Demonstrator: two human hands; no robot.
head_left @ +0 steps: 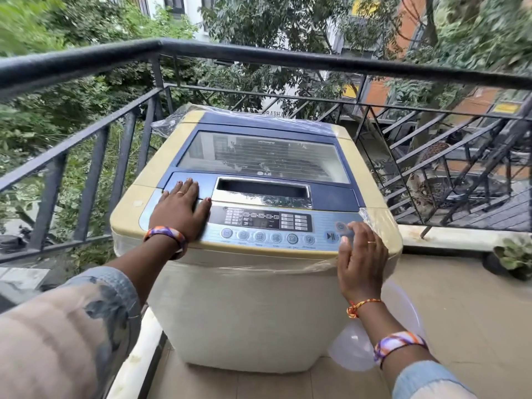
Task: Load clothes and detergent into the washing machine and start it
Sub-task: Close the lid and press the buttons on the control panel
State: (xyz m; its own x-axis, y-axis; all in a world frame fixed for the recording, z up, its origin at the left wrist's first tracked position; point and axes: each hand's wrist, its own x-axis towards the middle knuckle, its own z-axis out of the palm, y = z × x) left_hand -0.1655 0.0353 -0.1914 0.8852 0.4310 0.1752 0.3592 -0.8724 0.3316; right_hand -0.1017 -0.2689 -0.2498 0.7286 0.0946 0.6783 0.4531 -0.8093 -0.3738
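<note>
While the left hand [180, 208] lies flat with straight fingers on the closed lid [262, 156] of the washing machine [253, 298], seemingly for steadiness, the right hand [361, 260] hovers with relaxed fingers, gripping nothing, reaching toward the power button [340, 226] on the control panel [267, 226].

A home balcony, upper floor; ringed by a black metal railing [218, 51]; top-loading washing machine [253, 272] on tan floor tiles [466, 306]; treetops [259, 21] and neighbouring apartment walls [414, 12] beyond.
</note>
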